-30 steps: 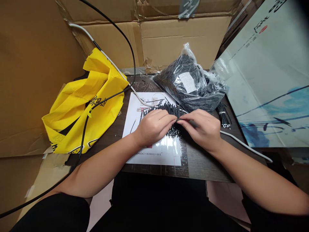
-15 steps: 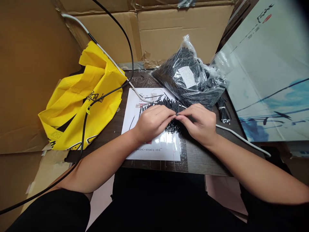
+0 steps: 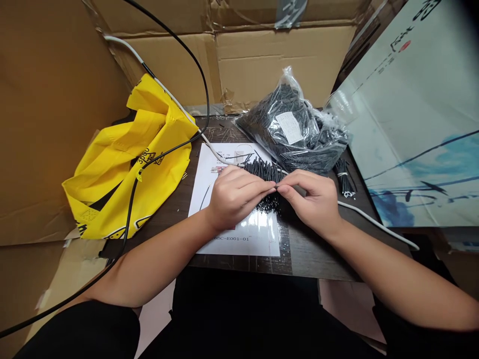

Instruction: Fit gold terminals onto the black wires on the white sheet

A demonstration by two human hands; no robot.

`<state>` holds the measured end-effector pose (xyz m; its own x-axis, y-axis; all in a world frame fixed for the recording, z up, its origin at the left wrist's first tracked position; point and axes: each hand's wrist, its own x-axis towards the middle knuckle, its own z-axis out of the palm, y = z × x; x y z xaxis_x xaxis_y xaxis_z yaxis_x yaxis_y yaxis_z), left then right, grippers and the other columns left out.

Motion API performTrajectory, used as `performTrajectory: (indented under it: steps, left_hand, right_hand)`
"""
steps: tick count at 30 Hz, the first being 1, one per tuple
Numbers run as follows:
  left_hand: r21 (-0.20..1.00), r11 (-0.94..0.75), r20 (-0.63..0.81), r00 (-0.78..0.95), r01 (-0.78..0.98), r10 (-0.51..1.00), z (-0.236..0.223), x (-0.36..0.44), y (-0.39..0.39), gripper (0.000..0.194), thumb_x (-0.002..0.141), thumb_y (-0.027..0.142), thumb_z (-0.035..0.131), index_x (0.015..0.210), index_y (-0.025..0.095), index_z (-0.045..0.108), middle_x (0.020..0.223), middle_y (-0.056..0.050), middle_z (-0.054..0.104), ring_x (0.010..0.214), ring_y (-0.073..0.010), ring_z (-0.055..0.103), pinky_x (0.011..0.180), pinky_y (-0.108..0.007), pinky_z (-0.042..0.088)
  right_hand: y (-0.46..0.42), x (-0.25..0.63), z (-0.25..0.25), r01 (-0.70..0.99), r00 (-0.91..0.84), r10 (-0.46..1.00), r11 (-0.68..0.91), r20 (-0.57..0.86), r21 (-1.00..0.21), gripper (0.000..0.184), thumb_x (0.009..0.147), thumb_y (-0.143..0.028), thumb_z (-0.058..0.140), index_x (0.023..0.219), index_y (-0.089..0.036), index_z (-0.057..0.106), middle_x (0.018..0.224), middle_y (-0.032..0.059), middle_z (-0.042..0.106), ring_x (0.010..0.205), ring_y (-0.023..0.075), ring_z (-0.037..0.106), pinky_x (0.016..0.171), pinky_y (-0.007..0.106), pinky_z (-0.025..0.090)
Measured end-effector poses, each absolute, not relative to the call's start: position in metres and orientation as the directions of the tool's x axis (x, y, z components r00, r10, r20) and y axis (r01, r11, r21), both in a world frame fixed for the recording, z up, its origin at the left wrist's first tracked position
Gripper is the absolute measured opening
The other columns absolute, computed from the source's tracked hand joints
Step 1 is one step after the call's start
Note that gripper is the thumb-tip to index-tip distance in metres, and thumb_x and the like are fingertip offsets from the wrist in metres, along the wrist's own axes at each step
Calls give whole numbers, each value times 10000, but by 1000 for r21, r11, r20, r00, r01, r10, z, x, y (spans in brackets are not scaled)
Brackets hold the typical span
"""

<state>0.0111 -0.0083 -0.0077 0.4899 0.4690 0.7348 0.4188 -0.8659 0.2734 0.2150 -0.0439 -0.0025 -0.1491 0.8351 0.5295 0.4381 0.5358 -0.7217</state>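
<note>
My left hand [image 3: 237, 194] and my right hand [image 3: 310, 197] meet fingertip to fingertip over a pile of short black wires [image 3: 262, 172]. Both are closed in a pinch. Between them is a small dark piece that looks like one of the black wires, mostly covered by the fingers. The pile lies on a printed sheet [image 3: 258, 244] with pictures and a code line near its lower edge. My left wrist and hand cover part of that sheet.
Behind the hands sits a clear plastic bag [image 3: 288, 127] full of black pieces. A tied wire bundle [image 3: 344, 179] lies right of it. A yellow bag [image 3: 130, 164] is at left, crossed by a black cable [image 3: 130, 214]. A white cable [image 3: 377, 219] runs across the table. Cardboard [image 3: 284, 70] stands behind.
The whole scene sits slightly lower in the picture, as the head has tilted. My hands stay together, pinching, with only a small shift of the fingers.
</note>
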Motion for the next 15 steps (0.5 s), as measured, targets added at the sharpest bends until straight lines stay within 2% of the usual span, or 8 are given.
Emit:
performTrajectory:
  steps: [3, 7, 10, 12, 15]
  left_hand:
    - [347, -839, 748, 416, 418, 517, -8, 14, -9, 96, 852, 256, 717, 938, 215, 719, 822, 31, 772, 745, -73, 688, 773, -273, 460]
    - [456, -784, 718, 346, 422, 604, -6, 16, -10, 82, 848, 278, 720, 885, 206, 716, 825, 24, 770, 746, -83, 685, 783, -277, 476]
    - [573, -713, 671, 267, 404, 692, -1, 12, -8, 256, 883, 414, 658, 1029, 209, 700, 997, -26, 760, 949, -136, 685, 909, -333, 498]
    - [664, -650, 639, 172, 370, 750, 2, 6, -5, 410, 945, 509, 503, 1175, 202, 646, 1156, -75, 704, 1076, -168, 637, 971, -372, 496]
    - [757, -573, 601, 8, 315, 799, 2, 0, 4, 421, 998, 483, 348, 1150, 201, 622, 1113, -82, 657, 991, -153, 597, 895, -344, 503]
  right_hand:
    - [-45, 211, 1, 442, -115, 856, 498, 504, -746, 103, 866, -282, 706, 954, -229, 719, 874, 22, 738, 779, 150, 672, 725, 307, 538]
    - [-37, 210, 11, 465, -139, 880, 462, 453, -755, 81, 889, -275, 673, 885, -215, 726, 861, 10, 749, 777, 137, 683, 736, 284, 539]
    - [-14, 219, 32, 460, -257, 922, 379, 288, -803, 163, 892, -352, 666, 854, -201, 714, 772, 7, 725, 672, 121, 653, 646, 268, 519]
    - [10, 228, 48, 486, -351, 926, 308, 140, -818, 231, 878, -417, 675, 840, -191, 704, 696, 5, 701, 595, 112, 621, 591, 267, 500]
    - [48, 236, 65, 560, -533, 844, 294, -65, -775, 285, 857, -467, 687, 784, -191, 692, 639, 3, 676, 554, 103, 583, 531, 265, 446]
